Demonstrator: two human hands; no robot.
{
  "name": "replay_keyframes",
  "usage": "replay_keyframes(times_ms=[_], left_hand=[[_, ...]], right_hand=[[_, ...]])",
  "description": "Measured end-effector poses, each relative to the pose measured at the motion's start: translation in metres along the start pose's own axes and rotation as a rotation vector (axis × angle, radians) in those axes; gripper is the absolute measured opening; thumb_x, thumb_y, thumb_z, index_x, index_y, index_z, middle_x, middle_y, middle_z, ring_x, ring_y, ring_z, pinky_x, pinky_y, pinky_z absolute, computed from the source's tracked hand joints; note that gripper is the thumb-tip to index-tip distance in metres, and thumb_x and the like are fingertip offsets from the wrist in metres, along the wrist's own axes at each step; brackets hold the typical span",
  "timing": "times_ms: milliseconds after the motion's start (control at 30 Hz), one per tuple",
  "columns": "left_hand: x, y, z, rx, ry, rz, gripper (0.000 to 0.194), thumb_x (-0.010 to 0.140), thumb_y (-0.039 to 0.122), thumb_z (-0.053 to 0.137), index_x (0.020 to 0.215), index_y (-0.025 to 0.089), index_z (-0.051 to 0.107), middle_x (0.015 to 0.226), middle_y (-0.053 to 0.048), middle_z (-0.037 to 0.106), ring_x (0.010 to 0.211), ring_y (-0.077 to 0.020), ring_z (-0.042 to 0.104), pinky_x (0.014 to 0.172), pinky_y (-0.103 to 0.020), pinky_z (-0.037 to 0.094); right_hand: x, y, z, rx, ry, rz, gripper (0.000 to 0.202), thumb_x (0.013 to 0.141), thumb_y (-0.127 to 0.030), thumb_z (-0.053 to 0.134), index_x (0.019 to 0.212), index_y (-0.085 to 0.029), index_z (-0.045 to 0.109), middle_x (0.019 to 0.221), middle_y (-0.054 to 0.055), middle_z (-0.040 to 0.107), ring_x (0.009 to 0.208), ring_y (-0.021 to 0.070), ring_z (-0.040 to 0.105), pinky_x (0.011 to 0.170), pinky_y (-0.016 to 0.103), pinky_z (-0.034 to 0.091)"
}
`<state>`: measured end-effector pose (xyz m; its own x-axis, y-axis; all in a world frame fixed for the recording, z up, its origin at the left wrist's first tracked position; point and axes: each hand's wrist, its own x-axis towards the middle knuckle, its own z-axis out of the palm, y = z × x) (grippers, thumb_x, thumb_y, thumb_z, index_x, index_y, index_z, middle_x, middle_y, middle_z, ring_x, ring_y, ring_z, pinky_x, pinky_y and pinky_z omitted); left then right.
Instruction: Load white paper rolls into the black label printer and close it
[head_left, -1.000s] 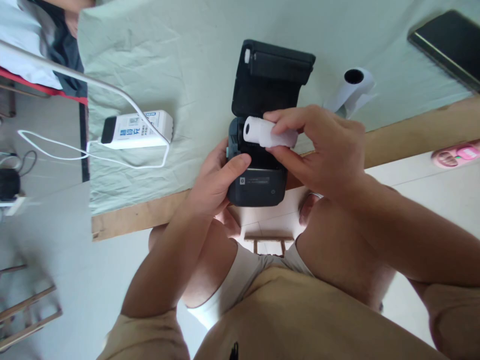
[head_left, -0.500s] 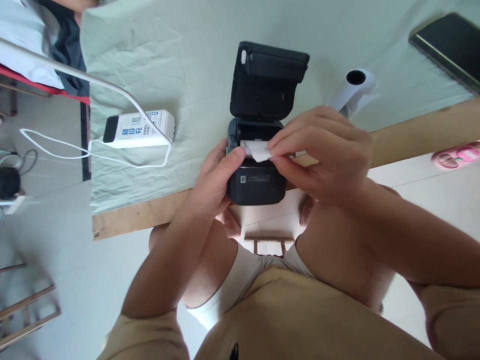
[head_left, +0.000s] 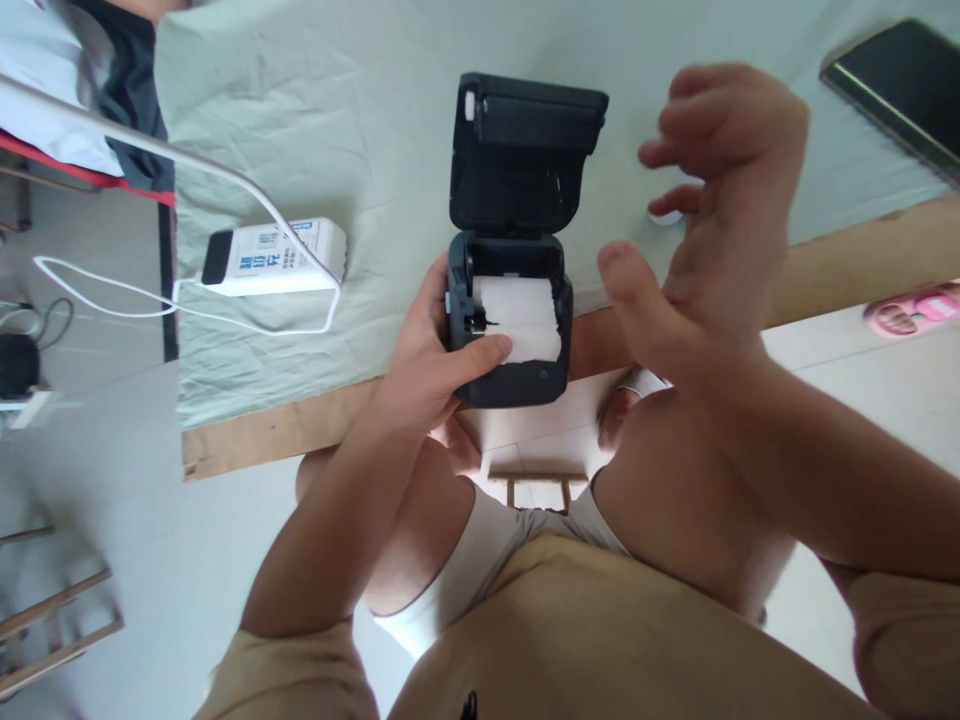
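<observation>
Bay (head_left: 517,262) open above, raised lid (head_left: 521,155) beyond

Soft, even light is filling the view, the pale floor (head_left: 187,560) at the lower left glowing with a bluish haze. Faint shadows are falling beside the white power bank (head_left: 277,258). The right hand (head_left: 720,200) is blurring slightly, small print is looking smeared, and wide-angle distortion is stretching the edges.

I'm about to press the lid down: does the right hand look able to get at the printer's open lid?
Probably yes. The right hand looks empty and is raised beside the open lid, with only bare cloth visible between them.
</observation>
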<state>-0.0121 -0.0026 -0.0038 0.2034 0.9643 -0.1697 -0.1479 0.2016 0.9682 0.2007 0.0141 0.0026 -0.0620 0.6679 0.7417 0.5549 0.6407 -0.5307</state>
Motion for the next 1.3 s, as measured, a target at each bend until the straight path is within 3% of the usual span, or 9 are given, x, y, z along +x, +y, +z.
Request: replay_keyframes(times_ms=[100, 233, 300, 533, 667, 767, 967, 1100, 1300], left_hand=[[-0.001, 0.0, 0.0, 0.001, -0.006, -0.009, 0.065, 0.068, 0.028, 0.087, 0.127, 0.026, 0.062, 0.117, -0.007, 0.072, 0.108, -0.0301, 0.071, 0.086, -0.037, 0.061], [0.0, 0.0, -0.001, -0.016, -0.027, -0.005, 0.064, 0.068, 0.027, 0.087, 0.126, 0.025, 0.061, 0.115, -0.007, 0.072, 0.105, -0.0283, 0.072, 0.083, -0.035, 0.062], [0.0, 0.0, -0.002, -0.026, -0.039, 0.0, 0.069, 0.068, 0.026, 0.087, 0.131, 0.025, 0.06, 0.114, -0.007, 0.073, 0.104, -0.0278, 0.072, 0.083, -0.035, 0.062], [0.001, -0.004, -0.003, -0.018, -0.046, 0.048, 0.071, 0.07, 0.025, 0.085, 0.135, 0.026, 0.06, 0.114, -0.006, 0.073, 0.103, -0.027, 0.073, 0.083, -0.034, 0.063], [0.001, -0.005, -0.005, -0.026, -0.047, 0.037, 0.071, 0.069, 0.026, 0.086, 0.135, 0.027, 0.061, 0.113, -0.005, 0.073, 0.099, -0.0255, 0.073, 0.082, -0.034, 0.063], [0.0, -0.004, -0.005, -0.039, -0.041, 0.017, 0.072, 0.068, 0.024, 0.087, 0.135, 0.029, 0.06, 0.113, -0.005, 0.073, 0.096, -0.0241, 0.072, 0.081, -0.033, 0.063], [-0.002, -0.002, -0.004, -0.07, -0.057, 0.027, 0.063, 0.07, 0.039, 0.088, 0.127, 0.028, 0.063, 0.108, -0.005, 0.073, 0.094, -0.025, 0.073, 0.075, -0.033, 0.064], [-0.001, -0.002, -0.002, -0.057, -0.034, 0.035, 0.045, 0.078, 0.045, 0.083, 0.115, 0.024, 0.068, 0.1, -0.005, 0.073, 0.083, -0.0218, 0.073, 0.068, -0.029, 0.062], [0.0, 0.002, 0.006, -0.132, -0.004, 0.023, 0.027, 0.08, 0.032, 0.08, 0.103, 0.021, 0.069, 0.086, -0.001, 0.068, 0.066, -0.013, 0.067, 0.058, -0.023, 0.057]], right_hand=[[0.0, 0.011, 0.001, 0.014, -0.102, -0.022, 0.056, 0.092, -0.041, 0.059, 0.145, -0.037, 0.042, 0.15, 0.007, 0.051, 0.134, 0.0315, 0.059, 0.099, 0.05, 0.054], [-0.003, 0.015, 0.004, 0.11, -0.006, -0.033, 0.039, 0.097, -0.047, 0.052, 0.135, -0.036, 0.05, 0.128, 0.004, 0.057, 0.106, 0.0243, 0.069, 0.09, 0.045, 0.054], [-0.005, 0.013, 0.004, 0.106, 0.031, 0.002, 0.036, 0.097, -0.052, 0.05, 0.13, -0.036, 0.053, 0.121, 0.003, 0.059, 0.104, 0.0245, 0.068, 0.087, 0.045, 0.054], [-0.004, 0.019, 0.006, 0.181, -0.156, 0.135, 0.05, 0.097, -0.058, 0.051, 0.143, -0.043, 0.04, 0.154, 0.0, 0.054, 0.134, 0.0286, 0.059, 0.098, 0.047, 0.052], [-0.003, 0.031, 0.012, 0.321, -0.043, 0.091, 0.048, 0.094, -0.061, 0.054, 0.137, -0.041, 0.045, 0.127, 0.0, 0.067, 0.119, 0.0249, 0.066, 0.086, 0.041, 0.052], [-0.005, 0.034, 0.013, 0.303, 0.027, 0.113, 0.043, 0.095, -0.064, 0.053, 0.128, -0.037, 0.052, 0.107, 0.001, 0.064, 0.106, 0.023, 0.067, 0.081, 0.038, 0.051], [-0.013, 0.023, 0.014, 0.285, -0.298, 0.238, 0.049, 0.098, -0.066, 0.05, 0.136, -0.036, 0.048, 0.138, 0.005, 0.061, 0.122, 0.0225, 0.065, 0.094, 0.037, 0.056], [-0.014, 0.019, 0.015, 0.315, -0.515, 0.228, 0.064, 0.094, -0.07, 0.052, 0.146, -0.033, 0.042, 0.136, 0.007, 0.063, 0.102, 0.0203, 0.069, 0.086, 0.036, 0.06], [-0.01, 0.024, 0.013, 0.358, -0.61, 0.247, 0.065, 0.091, -0.059, 0.063, 0.146, -0.033, 0.04, 0.137, 0.005, 0.062, 0.099, 0.0186, 0.068, 0.082, 0.033, 0.061]])
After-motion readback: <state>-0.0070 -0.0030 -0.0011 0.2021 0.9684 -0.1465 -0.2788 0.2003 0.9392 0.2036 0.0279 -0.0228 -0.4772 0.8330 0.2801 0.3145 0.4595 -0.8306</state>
